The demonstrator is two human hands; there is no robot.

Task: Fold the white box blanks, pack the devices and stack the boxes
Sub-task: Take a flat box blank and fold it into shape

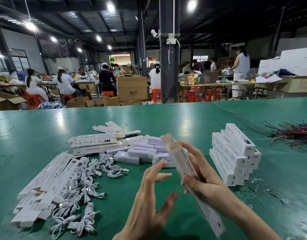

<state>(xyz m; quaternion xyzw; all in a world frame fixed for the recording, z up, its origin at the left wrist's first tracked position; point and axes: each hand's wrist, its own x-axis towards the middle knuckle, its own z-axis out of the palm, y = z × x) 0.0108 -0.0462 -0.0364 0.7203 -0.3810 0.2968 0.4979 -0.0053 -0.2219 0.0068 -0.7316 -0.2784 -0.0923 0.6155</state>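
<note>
One left hand, one right hand, one held box, one box stack, one cable heap.

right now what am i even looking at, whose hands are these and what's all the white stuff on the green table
There is no machine here. One camera sits on a person's head and looks down at their own hands. The right hand grips a long white box. The left hand hovers open beside it, holding nothing. On the green table lie flat box blanks, a heap of white cables, loose white devices and, on the right, a stack of boxes.
</note>
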